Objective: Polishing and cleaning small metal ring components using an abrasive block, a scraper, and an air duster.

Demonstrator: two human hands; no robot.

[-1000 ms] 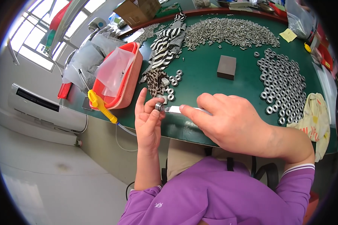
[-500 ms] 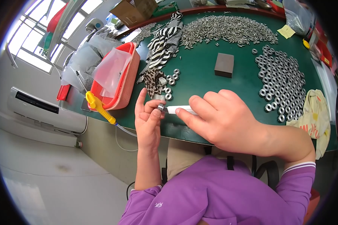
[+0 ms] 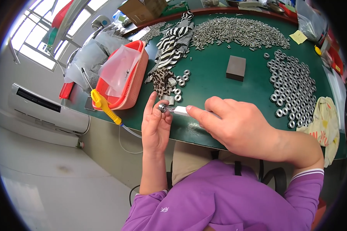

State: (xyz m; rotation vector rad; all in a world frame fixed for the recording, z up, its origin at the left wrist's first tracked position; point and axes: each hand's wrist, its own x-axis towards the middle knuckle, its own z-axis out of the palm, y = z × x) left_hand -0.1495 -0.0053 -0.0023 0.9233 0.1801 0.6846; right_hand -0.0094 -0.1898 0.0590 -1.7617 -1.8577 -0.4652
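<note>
Rising almost straight up from a purple sleeve, the left forearm brings the left hand (image 3: 155,127) above the near edge of the table (image 3: 208,82), palm turned inward, with the thumb and bent fingers pinching a small metal ring (image 3: 163,108) and one finger pointing upward. The right forearm comes in from the right with its elbow bent, and the right hand (image 3: 241,125) is closed around a white-handled tool (image 3: 181,111), knuckles up and index finger laid along the handle, its tip at the ring's face; whether it enters the bore is too small to tell. The table's front rim curves beneath both hands, close to the person's lap. Beyond them a stretch of green surface runs back to a dark block (image 3: 236,68) and, farther, a heap of small metal pins (image 3: 241,32). Room narrows at the left, where loose rings (image 3: 177,98), a leopard-print cloth (image 3: 162,81) and a red basket (image 3: 139,79) stand near the left hand; rightward, massed rings (image 3: 293,84) border the space above the right forearm.
</note>
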